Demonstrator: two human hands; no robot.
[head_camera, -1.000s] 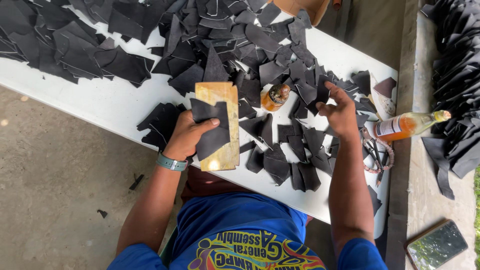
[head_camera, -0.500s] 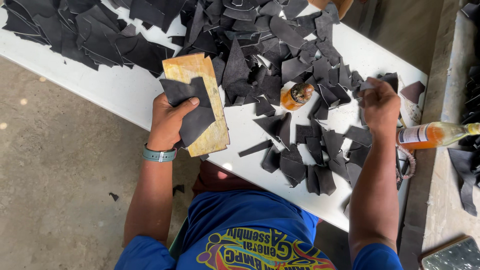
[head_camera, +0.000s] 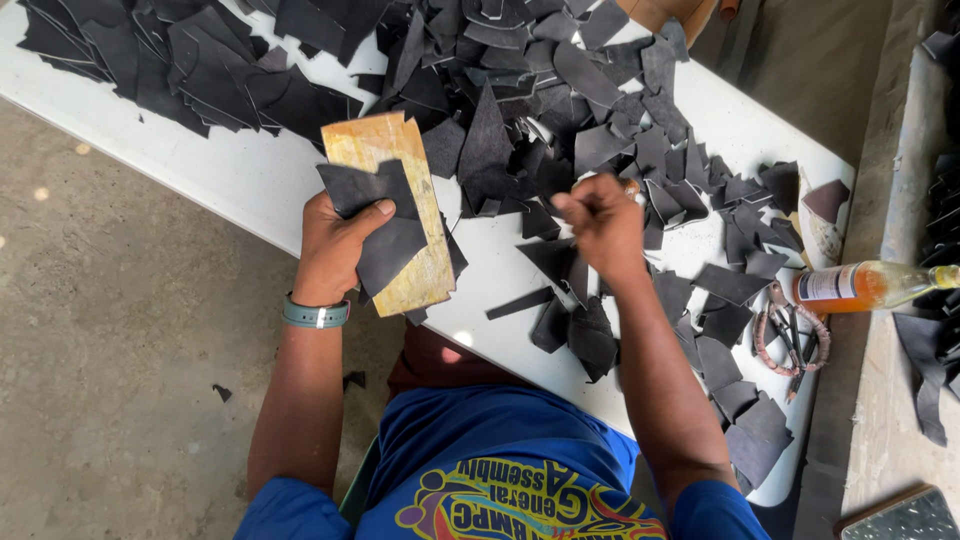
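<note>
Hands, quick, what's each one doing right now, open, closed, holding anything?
Left hand: closed on a yellowish board, thumb pinning a dark cut piece to it.
Right hand: fingers curled shut above the table; contents cannot be told.

Bright even daylight; soft shadows; sharp focus.

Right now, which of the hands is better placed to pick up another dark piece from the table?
Probably the right hand: it hangs over the loose dark pieces on the white table. The left hand is busy pinning a dark piece against the yellowish board.
</note>
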